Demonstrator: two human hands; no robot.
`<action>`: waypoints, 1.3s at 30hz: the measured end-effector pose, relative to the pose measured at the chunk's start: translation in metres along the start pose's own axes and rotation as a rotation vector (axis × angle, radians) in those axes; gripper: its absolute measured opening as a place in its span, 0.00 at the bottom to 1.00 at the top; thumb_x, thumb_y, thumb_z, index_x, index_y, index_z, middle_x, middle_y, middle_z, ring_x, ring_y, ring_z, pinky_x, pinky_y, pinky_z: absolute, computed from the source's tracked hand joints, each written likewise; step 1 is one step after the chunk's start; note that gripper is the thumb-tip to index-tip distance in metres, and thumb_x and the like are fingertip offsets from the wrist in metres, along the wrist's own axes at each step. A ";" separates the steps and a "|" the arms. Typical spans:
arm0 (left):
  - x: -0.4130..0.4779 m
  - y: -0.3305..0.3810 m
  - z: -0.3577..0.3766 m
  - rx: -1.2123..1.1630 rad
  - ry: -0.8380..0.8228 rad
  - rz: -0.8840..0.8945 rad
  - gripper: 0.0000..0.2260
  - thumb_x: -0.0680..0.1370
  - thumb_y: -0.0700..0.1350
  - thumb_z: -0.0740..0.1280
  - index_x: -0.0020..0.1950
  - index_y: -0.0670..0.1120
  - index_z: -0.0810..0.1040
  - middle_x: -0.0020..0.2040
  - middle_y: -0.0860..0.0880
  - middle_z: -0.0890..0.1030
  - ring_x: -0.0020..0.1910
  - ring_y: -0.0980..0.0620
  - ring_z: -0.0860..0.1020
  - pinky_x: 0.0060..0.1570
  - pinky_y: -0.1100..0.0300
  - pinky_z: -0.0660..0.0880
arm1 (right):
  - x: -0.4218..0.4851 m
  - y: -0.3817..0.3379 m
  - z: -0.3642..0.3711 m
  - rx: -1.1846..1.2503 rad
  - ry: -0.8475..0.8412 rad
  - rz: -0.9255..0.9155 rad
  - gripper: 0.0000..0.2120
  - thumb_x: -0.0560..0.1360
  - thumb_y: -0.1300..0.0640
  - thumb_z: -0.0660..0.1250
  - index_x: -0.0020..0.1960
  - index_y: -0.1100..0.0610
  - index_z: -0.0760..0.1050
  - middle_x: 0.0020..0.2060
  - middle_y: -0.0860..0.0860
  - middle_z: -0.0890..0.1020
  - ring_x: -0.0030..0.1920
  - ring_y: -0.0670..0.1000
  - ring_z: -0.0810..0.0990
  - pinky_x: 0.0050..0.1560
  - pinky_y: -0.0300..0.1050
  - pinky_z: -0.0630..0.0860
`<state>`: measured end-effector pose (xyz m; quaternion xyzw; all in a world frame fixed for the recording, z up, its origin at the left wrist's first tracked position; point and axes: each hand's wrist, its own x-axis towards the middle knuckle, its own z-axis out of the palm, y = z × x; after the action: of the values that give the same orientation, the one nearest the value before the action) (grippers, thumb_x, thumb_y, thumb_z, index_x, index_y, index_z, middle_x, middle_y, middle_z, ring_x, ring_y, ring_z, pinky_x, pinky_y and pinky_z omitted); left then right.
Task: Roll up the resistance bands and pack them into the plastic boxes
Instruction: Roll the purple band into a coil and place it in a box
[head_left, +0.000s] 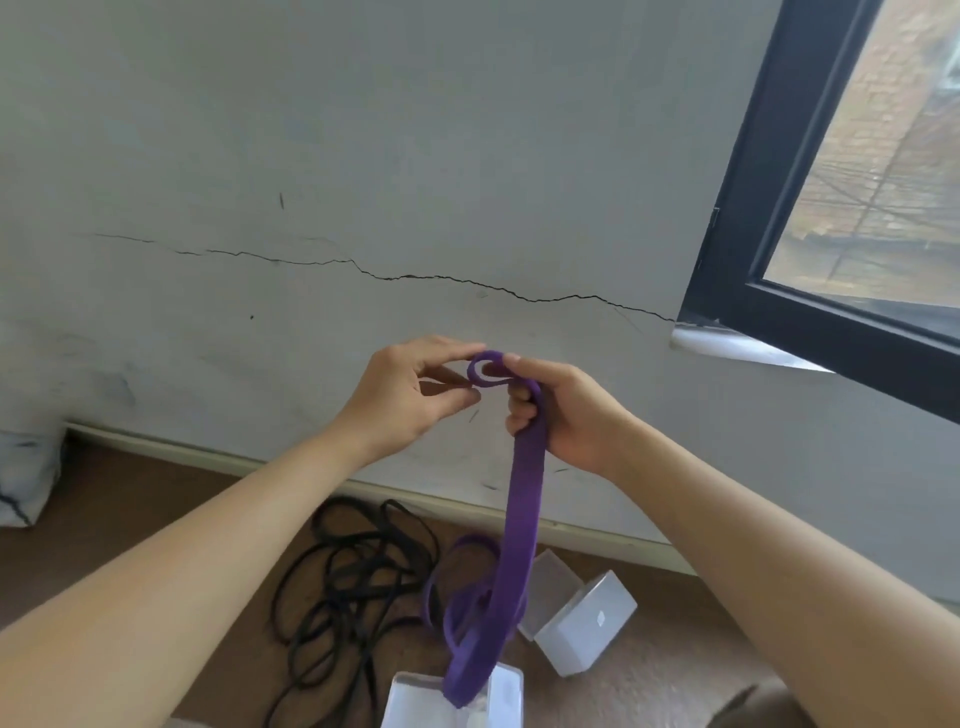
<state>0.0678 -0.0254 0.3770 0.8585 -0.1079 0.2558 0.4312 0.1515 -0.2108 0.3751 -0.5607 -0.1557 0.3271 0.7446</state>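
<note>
I hold a purple resistance band (522, 519) up in front of the wall. Its top end is curled into a small loop between both hands. My left hand (410, 395) pinches the loop's left side with thumb and fingertips. My right hand (561, 410) grips the band just below the loop, fingers curled round it. The rest of the band hangs down to a purple heap (457, 587) on the floor. A tangle of black bands (348, 597) lies to the left of it. Clear plastic boxes (587, 623) stand on the floor at the right, and another plastic box (415, 701) sits below the hanging band.
A grey cracked wall (415, 182) with a skirting board fills the background. A dark-framed window (779, 182) with a white sill is at the upper right. A white bag-like object (26, 478) leans at the left edge. The floor is brown.
</note>
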 end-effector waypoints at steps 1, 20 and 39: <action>0.000 0.000 0.001 0.015 0.001 0.020 0.20 0.73 0.35 0.77 0.64 0.45 0.83 0.57 0.51 0.83 0.50 0.55 0.85 0.53 0.64 0.81 | -0.001 0.002 -0.001 0.006 -0.013 0.012 0.10 0.79 0.55 0.69 0.51 0.62 0.82 0.31 0.50 0.67 0.30 0.48 0.64 0.36 0.42 0.64; 0.006 0.011 0.002 0.235 0.151 0.281 0.09 0.72 0.40 0.78 0.51 0.45 0.86 0.45 0.53 0.85 0.43 0.56 0.81 0.48 0.62 0.78 | -0.019 0.003 -0.005 -0.500 -0.056 -0.338 0.12 0.77 0.62 0.72 0.60 0.61 0.82 0.53 0.61 0.87 0.56 0.63 0.85 0.62 0.57 0.81; -0.003 0.012 0.033 0.216 0.523 0.165 0.06 0.73 0.42 0.77 0.49 0.46 0.87 0.42 0.51 0.86 0.40 0.53 0.81 0.43 0.57 0.78 | -0.012 0.012 0.024 0.087 0.060 -0.202 0.14 0.80 0.54 0.68 0.57 0.64 0.82 0.48 0.58 0.83 0.46 0.55 0.80 0.49 0.50 0.80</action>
<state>0.0720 -0.0589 0.3668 0.7925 -0.0347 0.5128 0.3282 0.1244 -0.1996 0.3735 -0.5188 -0.1747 0.2398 0.8017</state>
